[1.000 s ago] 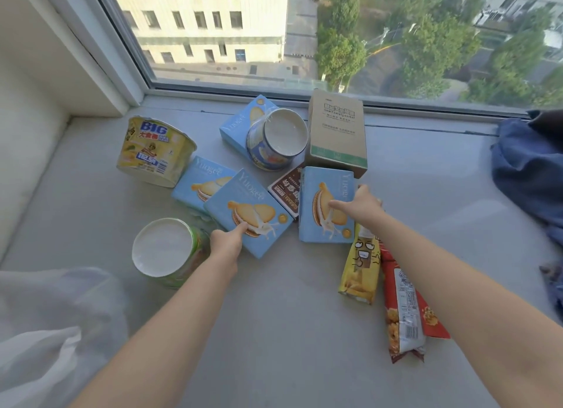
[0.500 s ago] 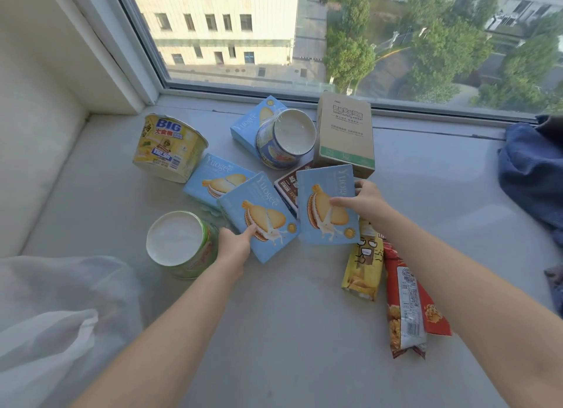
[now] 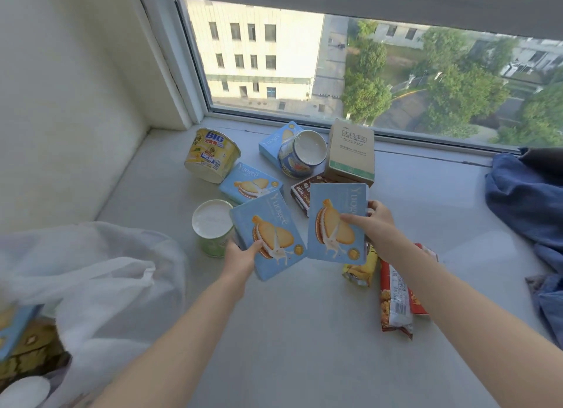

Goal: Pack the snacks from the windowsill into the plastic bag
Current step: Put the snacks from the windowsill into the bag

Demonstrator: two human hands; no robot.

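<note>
My left hand (image 3: 242, 257) grips a light blue biscuit box (image 3: 268, 225) by its near corner, lifted off the windowsill (image 3: 304, 331). My right hand (image 3: 370, 223) grips a second blue biscuit box (image 3: 336, 212) by its right edge, also raised. The white plastic bag (image 3: 100, 273) lies open at the lower left with a blue box (image 3: 15, 325) and other items inside. Left on the sill are two more blue boxes (image 3: 243, 183) (image 3: 275, 141), a yellow noodle bowl (image 3: 211, 153), a green cup (image 3: 213, 225), a blue cup (image 3: 300, 153), a brown packet (image 3: 300, 193) and a cardboard box (image 3: 350, 151).
A yellow snack pack (image 3: 361, 270) and a red snack bag (image 3: 396, 301) lie under my right forearm. Blue cloth (image 3: 527, 200) is heaped at the right end of the sill. The window glass closes the far side and a wall (image 3: 61, 103) stands at the left.
Both hands have lifted their blue biscuit boxes off the sill and drawn them toward me. The view has tilted, showing more of the bag and its contents.
</note>
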